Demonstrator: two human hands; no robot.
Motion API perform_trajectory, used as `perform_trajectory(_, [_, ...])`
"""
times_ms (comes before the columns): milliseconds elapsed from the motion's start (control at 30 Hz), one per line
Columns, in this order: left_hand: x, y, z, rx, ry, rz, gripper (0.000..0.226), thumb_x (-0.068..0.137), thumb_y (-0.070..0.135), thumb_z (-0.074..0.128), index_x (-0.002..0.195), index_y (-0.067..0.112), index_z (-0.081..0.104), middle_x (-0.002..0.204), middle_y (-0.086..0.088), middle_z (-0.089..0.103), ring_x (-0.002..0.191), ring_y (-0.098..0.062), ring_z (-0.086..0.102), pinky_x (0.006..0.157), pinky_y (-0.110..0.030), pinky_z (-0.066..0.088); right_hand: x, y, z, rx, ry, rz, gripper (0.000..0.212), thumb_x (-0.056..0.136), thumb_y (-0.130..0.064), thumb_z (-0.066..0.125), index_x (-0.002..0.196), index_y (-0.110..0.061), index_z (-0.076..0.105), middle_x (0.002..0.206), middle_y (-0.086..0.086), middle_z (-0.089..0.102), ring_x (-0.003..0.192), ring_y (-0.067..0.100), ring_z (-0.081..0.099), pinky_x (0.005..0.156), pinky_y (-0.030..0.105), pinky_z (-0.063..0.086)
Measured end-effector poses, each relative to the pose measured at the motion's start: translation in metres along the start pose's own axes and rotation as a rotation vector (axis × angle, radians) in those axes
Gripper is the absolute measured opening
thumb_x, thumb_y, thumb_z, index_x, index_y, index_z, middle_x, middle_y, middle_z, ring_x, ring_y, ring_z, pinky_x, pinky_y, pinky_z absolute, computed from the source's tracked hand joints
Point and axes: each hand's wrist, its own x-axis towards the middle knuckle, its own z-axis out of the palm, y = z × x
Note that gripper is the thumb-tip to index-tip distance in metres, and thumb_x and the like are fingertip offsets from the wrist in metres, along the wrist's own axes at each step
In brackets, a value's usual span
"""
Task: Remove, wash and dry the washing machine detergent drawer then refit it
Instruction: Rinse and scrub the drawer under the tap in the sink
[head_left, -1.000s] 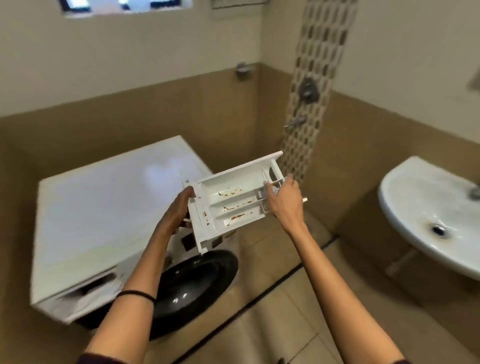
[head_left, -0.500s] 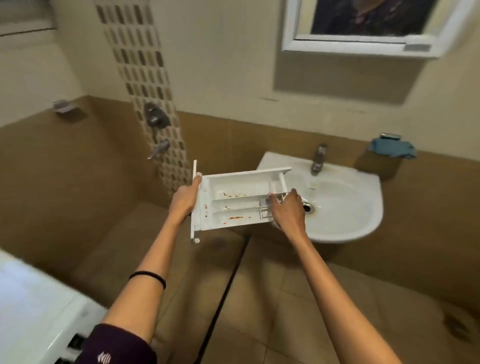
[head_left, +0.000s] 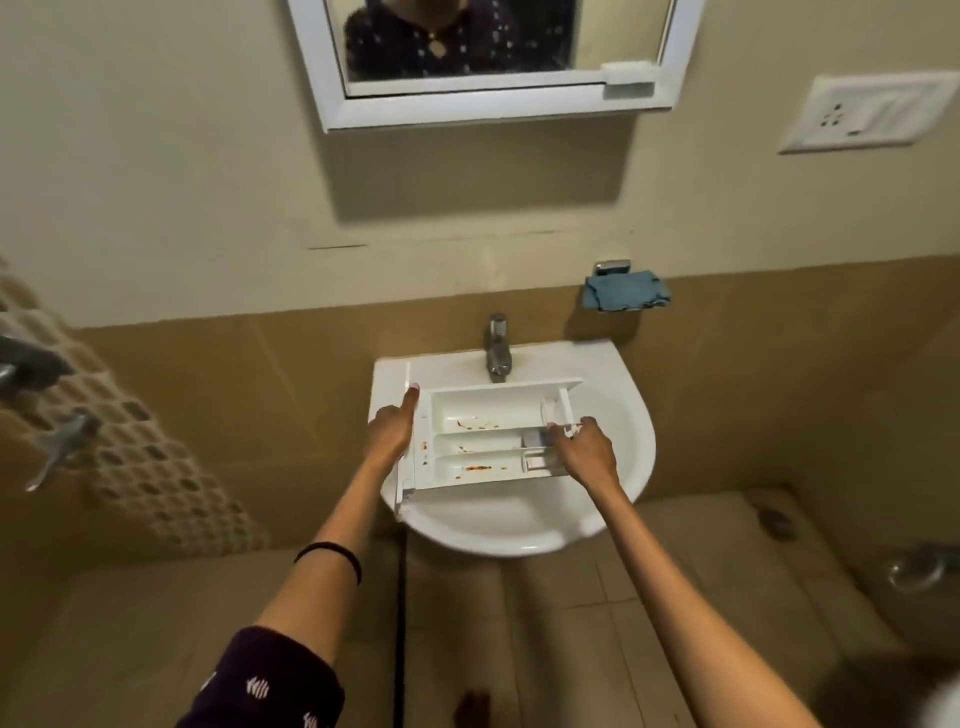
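The white detergent drawer (head_left: 483, 436) hangs level over the white wall sink (head_left: 623, 410), just below the tap (head_left: 497, 348). Reddish-brown stains mark its long compartments. My left hand (head_left: 389, 431) grips the drawer's front panel at the left end, thumb along the top edge. My right hand (head_left: 584, 449) holds the right end, fingers curled over the small insert compartments. The washing machine is out of view.
A blue cloth (head_left: 626, 292) hangs on a holder right of the tap. A mirror (head_left: 483, 57) and a socket plate (head_left: 872, 111) are on the wall above. Shower taps (head_left: 47, 405) stick out at the left. The tiled floor (head_left: 649, 597) lies below.
I have turned from the washing machine to the sink. Both hands carried the drawer rightward, and it now hangs over the basin under the tap.
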Motion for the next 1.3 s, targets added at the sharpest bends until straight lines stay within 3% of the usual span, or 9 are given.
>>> perform_trajectory(167, [0.047,0.002,0.028,0.041,-0.052,-0.009,0.061,0.096,0.056,0.025,0.083,0.003,0.054,0.087,-0.008,0.054,0.091,-0.029,0.053,0.08,-0.034,0.036,0.036,0.008,0.012,0.012,0.003,0.124,0.051,0.094,-0.032,0.049,0.13,0.004,0.04,0.132,0.018,0.05,0.12,0.033,0.048,0.08,0.027,0.036])
perform_trajectory(267, [0.063,-0.006,0.046,-0.03,-0.103,-0.045,0.066,0.095,0.057,0.027,0.101,0.001,0.061,0.107,-0.011,0.061,0.105,-0.032,0.055,0.097,-0.04,0.038,0.054,0.014,0.018,0.026,0.004,0.181,0.056,0.095,-0.033,0.049,0.136,0.002,0.035,0.138,0.017,0.045,0.126,0.031,0.044,0.091,0.029,0.037])
perform_trajectory(533, [0.092,-0.013,0.08,-0.081,-0.092,-0.105,0.078,0.088,0.067,0.022,0.106,0.002,0.06,0.106,-0.015,0.064,0.098,-0.032,0.059,0.096,-0.046,0.043,0.094,0.031,0.03,0.041,-0.035,0.268,0.061,0.094,-0.032,0.049,0.142,0.001,0.029,0.142,0.015,0.042,0.129,0.03,0.042,0.096,0.029,0.036])
perform_trajectory(767, [0.096,-0.016,0.107,-0.059,0.045,-0.098,0.046,0.096,0.049,0.035,0.09,0.006,0.049,0.088,-0.008,0.056,0.092,-0.03,0.058,0.079,-0.031,0.037,0.126,0.043,0.033,0.027,-0.081,0.317,0.053,0.093,-0.03,0.052,0.132,0.004,0.04,0.133,0.017,0.05,0.123,0.031,0.047,0.092,0.029,0.037])
perform_trajectory(1000, [0.091,-0.016,0.13,-0.064,0.139,-0.109,0.053,0.093,0.051,0.041,0.105,0.0,0.053,0.103,-0.017,0.062,0.097,-0.032,0.06,0.088,-0.038,0.046,0.149,0.059,0.032,-0.033,-0.161,0.328,0.042,0.095,-0.024,0.049,0.122,0.008,0.049,0.126,0.019,0.055,0.118,0.033,0.05,0.092,0.029,0.038])
perform_trajectory(1167, [0.093,-0.013,0.137,-0.06,0.163,-0.136,0.057,0.092,0.054,0.04,0.11,0.001,0.052,0.107,-0.017,0.061,0.097,-0.034,0.059,0.084,-0.039,0.048,0.16,0.065,0.031,-0.12,-0.207,0.268,0.043,0.097,-0.025,0.044,0.127,0.006,0.046,0.133,0.02,0.05,0.123,0.034,0.046,0.096,0.03,0.036])
perform_trajectory(1300, [0.095,-0.015,0.138,-0.077,0.151,-0.128,0.058,0.093,0.055,0.035,0.114,0.003,0.05,0.109,-0.016,0.061,0.098,-0.033,0.059,0.086,-0.041,0.051,0.169,0.049,0.031,-0.328,-0.038,0.065,0.037,0.098,-0.022,0.04,0.123,0.004,0.046,0.124,0.022,0.052,0.117,0.036,0.048,0.094,0.037,0.039])
